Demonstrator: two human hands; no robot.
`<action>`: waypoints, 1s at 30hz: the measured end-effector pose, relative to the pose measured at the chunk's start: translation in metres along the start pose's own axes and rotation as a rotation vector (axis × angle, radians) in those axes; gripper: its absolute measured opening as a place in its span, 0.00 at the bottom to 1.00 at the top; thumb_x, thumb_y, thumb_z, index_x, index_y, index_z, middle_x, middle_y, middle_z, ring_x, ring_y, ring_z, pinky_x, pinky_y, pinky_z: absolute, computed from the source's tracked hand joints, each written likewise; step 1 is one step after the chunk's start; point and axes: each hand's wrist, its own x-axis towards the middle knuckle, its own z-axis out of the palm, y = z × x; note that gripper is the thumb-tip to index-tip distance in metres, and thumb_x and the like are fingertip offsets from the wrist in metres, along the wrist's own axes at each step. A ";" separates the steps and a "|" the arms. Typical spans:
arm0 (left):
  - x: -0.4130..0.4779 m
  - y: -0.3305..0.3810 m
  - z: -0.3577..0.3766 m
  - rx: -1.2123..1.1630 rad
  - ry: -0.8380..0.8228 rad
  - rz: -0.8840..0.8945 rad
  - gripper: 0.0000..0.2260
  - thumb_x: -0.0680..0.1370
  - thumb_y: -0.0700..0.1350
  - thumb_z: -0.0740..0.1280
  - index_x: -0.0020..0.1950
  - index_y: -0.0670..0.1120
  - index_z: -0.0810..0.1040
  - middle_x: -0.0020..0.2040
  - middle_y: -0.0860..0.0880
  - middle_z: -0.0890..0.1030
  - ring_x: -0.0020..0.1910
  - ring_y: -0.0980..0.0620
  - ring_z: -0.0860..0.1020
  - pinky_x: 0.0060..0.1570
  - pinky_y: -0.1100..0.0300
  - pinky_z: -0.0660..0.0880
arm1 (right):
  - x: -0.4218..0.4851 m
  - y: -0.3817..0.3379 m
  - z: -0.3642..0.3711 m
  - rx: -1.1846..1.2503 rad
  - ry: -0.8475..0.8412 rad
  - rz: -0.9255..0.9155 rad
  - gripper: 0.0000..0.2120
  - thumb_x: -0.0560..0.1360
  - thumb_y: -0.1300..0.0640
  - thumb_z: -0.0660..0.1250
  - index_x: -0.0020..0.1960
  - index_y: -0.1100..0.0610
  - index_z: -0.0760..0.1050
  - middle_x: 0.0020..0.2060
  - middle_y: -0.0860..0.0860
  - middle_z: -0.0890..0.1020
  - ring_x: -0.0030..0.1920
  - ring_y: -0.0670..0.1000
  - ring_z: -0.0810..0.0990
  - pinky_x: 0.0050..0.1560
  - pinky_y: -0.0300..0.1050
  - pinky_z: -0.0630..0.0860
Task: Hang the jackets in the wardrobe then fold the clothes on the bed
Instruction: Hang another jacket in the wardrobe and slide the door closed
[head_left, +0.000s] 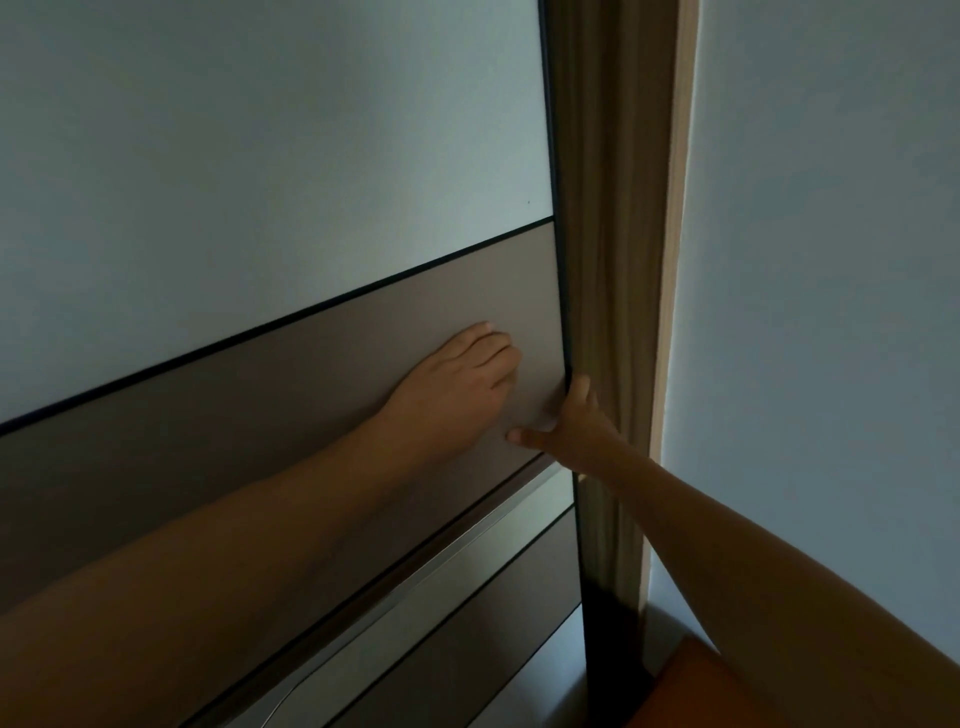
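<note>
The wardrobe door (260, 156) fills the view from 6 o'clock round through 9 to 12 o'clock. It tilts in the view, and dark lines divide it into bands. A pale panel (234, 182) takes the upper part. A brown panel (182, 441) crosses the middle. Below that, towards 6 o'clock, runs a bright metal strip (415, 577), with further bands beneath it.

Your left hand (457, 379) lies at the centre of the view, palm flat against the brown panel. Its fingers (498, 353) are relaxed, press on the panel and hold nothing.

Your right hand (566, 421) sits at 4 o'clock of the left hand, close to it but not touching, on the door's right edge. Its fingers (579, 387) curl round that dark edge and grip it. The thumb (522, 435) points towards 9 o'clock and lies on the front of the brown panel.

Just beyond the door's edge, at 1 o'clock, stands a wood-grain upright (608, 208) with a lighter strip along its right side. A pale wall (831, 260) fills the 3 o'clock side. At 5 o'clock an orange object (691, 686) shows under your right forearm; you cannot tell what it is.
</note>
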 end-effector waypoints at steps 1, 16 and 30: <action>-0.010 0.000 -0.002 -0.006 0.016 0.001 0.25 0.77 0.39 0.48 0.69 0.41 0.75 0.69 0.42 0.73 0.73 0.43 0.68 0.78 0.48 0.53 | -0.006 -0.004 0.007 -0.001 0.003 0.004 0.65 0.60 0.35 0.81 0.80 0.53 0.44 0.77 0.56 0.59 0.75 0.60 0.63 0.71 0.61 0.69; -0.218 -0.022 -0.029 -0.037 0.051 -0.023 0.24 0.75 0.36 0.50 0.63 0.37 0.80 0.66 0.39 0.78 0.69 0.41 0.74 0.72 0.46 0.67 | -0.131 -0.098 0.150 -0.034 -0.011 0.031 0.61 0.60 0.32 0.79 0.78 0.50 0.45 0.74 0.55 0.62 0.74 0.61 0.65 0.69 0.67 0.69; -0.390 -0.036 -0.052 -0.071 0.102 -0.116 0.16 0.77 0.33 0.62 0.63 0.38 0.81 0.66 0.40 0.79 0.68 0.42 0.76 0.72 0.48 0.66 | -0.228 -0.168 0.256 -0.112 -0.023 -0.107 0.52 0.54 0.23 0.71 0.66 0.46 0.51 0.61 0.54 0.69 0.59 0.60 0.76 0.54 0.59 0.77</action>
